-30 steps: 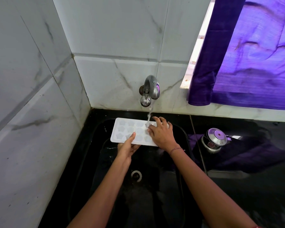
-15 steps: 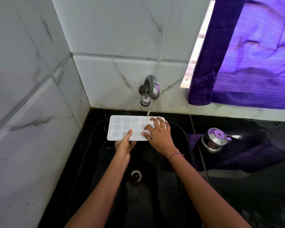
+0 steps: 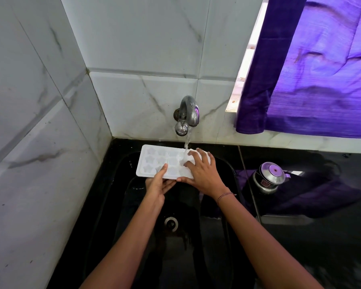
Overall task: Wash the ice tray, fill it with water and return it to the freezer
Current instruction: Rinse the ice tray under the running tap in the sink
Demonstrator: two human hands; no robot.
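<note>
My left fingers (image 3: 169, 185) curl under the near long edge of the ice tray (image 3: 154, 161) with the thumb laid on top, so my left hand (image 3: 157, 187) grasps it. My right fingers (image 3: 202, 154) lie spread and almost straight across the tray's right end, released rather than clenched. My right hand (image 3: 204, 176) presses there and hides the pockets beneath it, and a thin bracelet (image 3: 224, 196) rings that wrist.

Water (image 3: 187, 142) falls from the metal tap (image 3: 188, 113) and lands on the tray just left of my right fingertips. The tap juts from the tiled wall (image 3: 144, 49) directly over the tray's far edge.

I hold the white tray about level above the back of the black sink (image 3: 117, 205), its star-shaped pockets facing up. Its long axis runs left to right, parallel to the back wall. The drain (image 3: 171, 224) shows lower down, between my forearms.

On the dark surface (image 3: 321, 257) to the right stands a lidded metal pot (image 3: 268, 180), well apart from the tray. A purple curtain (image 3: 321, 69) hangs above it.
</note>
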